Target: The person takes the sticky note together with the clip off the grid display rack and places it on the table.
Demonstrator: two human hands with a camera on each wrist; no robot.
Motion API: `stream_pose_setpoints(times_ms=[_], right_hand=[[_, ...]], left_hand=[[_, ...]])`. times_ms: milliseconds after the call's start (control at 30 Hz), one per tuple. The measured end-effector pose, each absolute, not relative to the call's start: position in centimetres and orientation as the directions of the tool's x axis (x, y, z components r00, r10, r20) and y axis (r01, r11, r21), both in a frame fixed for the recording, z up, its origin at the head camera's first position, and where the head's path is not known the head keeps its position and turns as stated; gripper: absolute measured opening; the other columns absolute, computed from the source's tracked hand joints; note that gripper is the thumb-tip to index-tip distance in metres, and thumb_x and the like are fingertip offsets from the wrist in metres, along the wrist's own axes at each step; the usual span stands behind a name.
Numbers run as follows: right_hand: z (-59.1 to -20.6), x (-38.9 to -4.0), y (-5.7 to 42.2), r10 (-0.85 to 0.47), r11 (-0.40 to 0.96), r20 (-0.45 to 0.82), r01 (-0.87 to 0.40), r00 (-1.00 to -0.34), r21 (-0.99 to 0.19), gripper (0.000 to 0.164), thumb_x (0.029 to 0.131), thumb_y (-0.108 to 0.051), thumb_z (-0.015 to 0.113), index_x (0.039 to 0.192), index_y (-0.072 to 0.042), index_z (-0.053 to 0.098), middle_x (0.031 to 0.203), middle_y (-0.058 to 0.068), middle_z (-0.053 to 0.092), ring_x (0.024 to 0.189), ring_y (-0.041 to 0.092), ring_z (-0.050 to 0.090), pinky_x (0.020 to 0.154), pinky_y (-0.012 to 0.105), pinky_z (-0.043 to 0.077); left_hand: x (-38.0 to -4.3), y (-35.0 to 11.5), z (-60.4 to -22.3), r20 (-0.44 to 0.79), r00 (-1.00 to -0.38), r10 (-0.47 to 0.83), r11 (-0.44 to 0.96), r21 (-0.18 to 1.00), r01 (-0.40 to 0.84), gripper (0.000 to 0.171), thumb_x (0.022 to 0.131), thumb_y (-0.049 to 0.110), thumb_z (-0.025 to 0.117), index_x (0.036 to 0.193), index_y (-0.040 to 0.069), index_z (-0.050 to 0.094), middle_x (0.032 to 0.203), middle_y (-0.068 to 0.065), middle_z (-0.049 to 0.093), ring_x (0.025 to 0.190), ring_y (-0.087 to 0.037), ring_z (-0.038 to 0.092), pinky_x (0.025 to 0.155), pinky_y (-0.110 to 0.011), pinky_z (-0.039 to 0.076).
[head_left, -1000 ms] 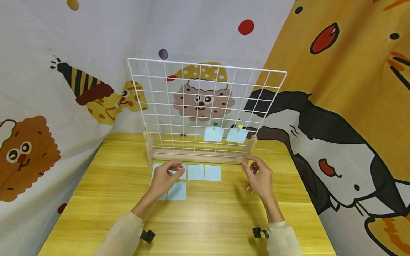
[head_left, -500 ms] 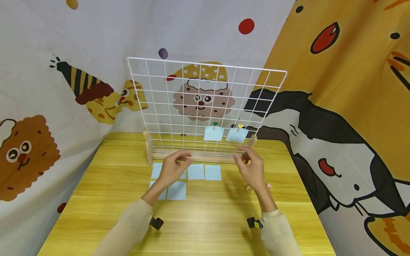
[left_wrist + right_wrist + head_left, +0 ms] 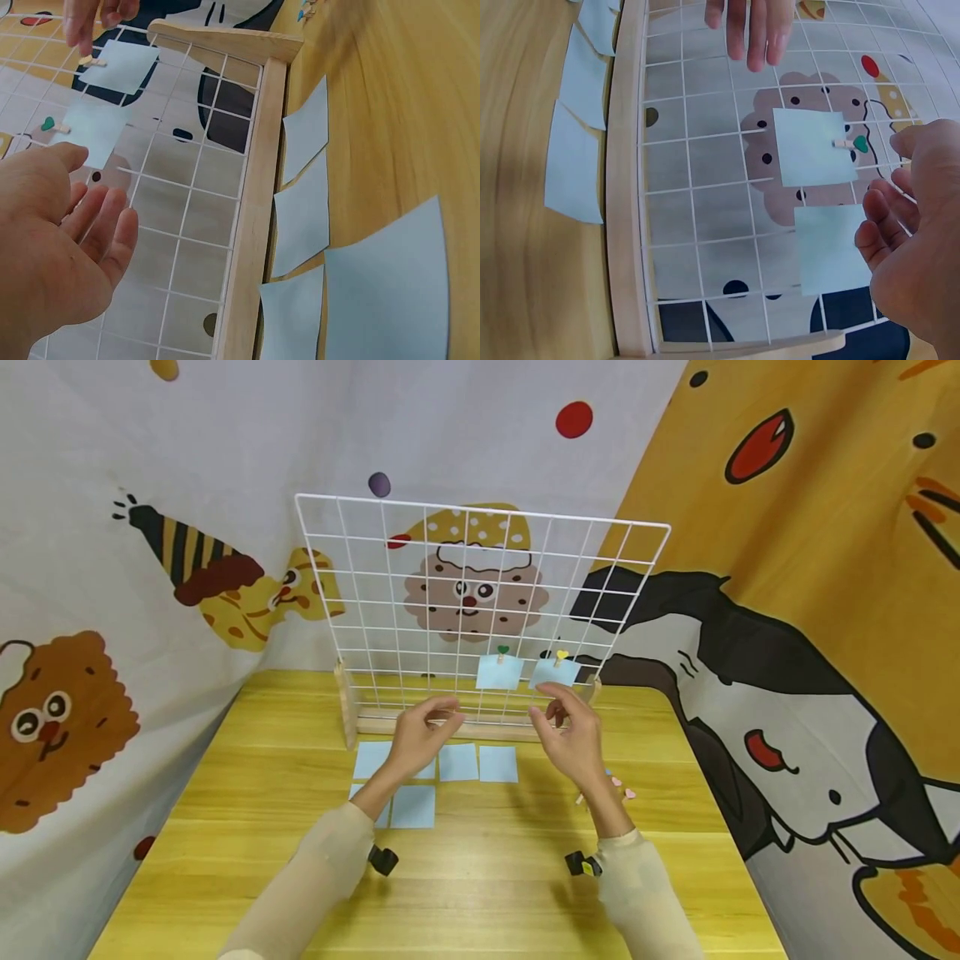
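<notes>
Two light-blue paper squares hang on a white wire grid (image 3: 447,581). A clothespin with a green heart (image 3: 502,650) grips the left paper (image 3: 499,672), and one with a yellow heart (image 3: 562,656) grips the right paper (image 3: 553,673). My left hand (image 3: 422,735), fingers loosely bent with a gap to the thumb, hovers before the grid's lower part and holds nothing. Just in front of the right paper is my right hand (image 3: 570,735); in the right wrist view its bent fingers (image 3: 885,214) are apart from the thumb and hold nothing.
Several blue paper squares (image 3: 498,764) lie in two rows on the wooden table (image 3: 495,877), some partly behind my left arm. Small clothespins with pink hearts (image 3: 628,793) lie beside my right forearm. A wooden base (image 3: 382,725) carries the grid; a printed curtain hangs behind.
Both hands have moved inward and up toward the grid, my left one to the right and my right one to the left. The hanging papers stay as they were.
</notes>
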State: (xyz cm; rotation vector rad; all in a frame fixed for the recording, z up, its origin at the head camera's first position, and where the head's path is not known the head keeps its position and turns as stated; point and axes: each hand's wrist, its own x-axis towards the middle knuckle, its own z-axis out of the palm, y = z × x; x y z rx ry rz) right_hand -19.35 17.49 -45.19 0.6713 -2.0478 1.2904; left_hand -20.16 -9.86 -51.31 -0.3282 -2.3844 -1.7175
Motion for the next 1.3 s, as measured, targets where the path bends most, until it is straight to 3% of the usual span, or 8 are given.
stream_pose_setpoints(times_ms=[167, 333, 633, 900, 1067, 1300], right_hand=[[-44.1, -19.5, 16.7, -0.1, 0.36, 0.745, -0.722, -0.66, -0.591, 0.036, 0.086, 0.021, 0.079, 0.121, 0.017, 0.074, 0.11, 0.036, 0.077, 0.067, 0.048, 0.06, 0.057, 0.058, 0.048], [-45.3, -21.2, 16.5, -0.099, 0.37, 0.742, -0.717, -0.663, -0.591, 0.037, 0.088, 0.017, 0.08, 0.124, 0.013, 0.075, 0.118, 0.034, 0.078, 0.068, 0.044, 0.062, 0.057, 0.056, 0.048], [-45.2, -23.1, 15.7, -0.133, 0.371, 0.762, -0.745, -0.634, -0.555, 0.036, 0.095, 0.003, 0.084, 0.13, 0.006, 0.078, 0.132, 0.024, 0.08, 0.072, 0.033, 0.067, 0.06, 0.046, 0.051], [-44.7, -23.8, 15.0, -0.173, 0.442, 0.74, -0.723, -0.649, -0.531, 0.038, 0.098, -0.001, 0.082, 0.134, 0.006, 0.076, 0.135, 0.023, 0.079, 0.075, 0.032, 0.068, 0.062, 0.043, 0.055], [-44.5, -24.4, 14.8, -0.201, 0.468, 0.721, -0.711, -0.663, -0.524, 0.039, 0.101, -0.004, 0.081, 0.137, 0.006, 0.075, 0.139, 0.023, 0.078, 0.077, 0.032, 0.07, 0.063, 0.048, 0.057], [-44.7, -25.1, 14.5, -0.209, 0.463, 0.723, -0.718, -0.659, -0.52, 0.04, 0.1, -0.002, 0.081, 0.139, 0.005, 0.074, 0.143, 0.024, 0.077, 0.074, 0.033, 0.069, 0.061, 0.026, 0.049]], left_hand=[[-21.1, -9.3, -51.2, 0.268, -0.961, 0.064, 0.297, 0.914, 0.275, 0.036, 0.107, 0.024, 0.081, 0.139, 0.008, 0.077, 0.14, -0.015, 0.08, 0.122, -0.031, 0.081, 0.09, -0.022, 0.065], [-21.9, -8.8, -51.1, 0.274, -0.96, 0.051, 0.285, 0.918, 0.277, 0.037, 0.106, 0.019, 0.081, 0.139, 0.004, 0.076, 0.14, -0.013, 0.08, 0.121, -0.033, 0.08, 0.089, -0.022, 0.065], [-22.6, -7.9, -50.4, 0.266, -0.963, 0.05, 0.281, 0.921, 0.269, 0.039, 0.106, 0.024, 0.082, 0.142, 0.01, 0.076, 0.145, -0.011, 0.078, 0.122, -0.034, 0.081, 0.1, -0.042, 0.07], [-23.3, -7.1, -50.4, 0.262, -0.963, 0.058, 0.264, 0.927, 0.268, 0.04, 0.106, 0.023, 0.082, 0.143, 0.011, 0.076, 0.146, -0.012, 0.078, 0.122, -0.036, 0.082, 0.092, -0.036, 0.071], [-23.8, -6.7, -50.3, 0.275, -0.96, 0.054, 0.261, 0.924, 0.279, 0.039, 0.105, 0.019, 0.082, 0.142, 0.008, 0.076, 0.146, -0.014, 0.077, 0.121, -0.037, 0.082, 0.094, -0.039, 0.071], [-24.3, -6.2, -50.3, 0.301, -0.953, 0.026, 0.261, 0.918, 0.297, 0.033, 0.104, 0.013, 0.081, 0.135, 0.002, 0.078, 0.139, -0.018, 0.08, 0.115, -0.039, 0.083, 0.091, -0.033, 0.071]])
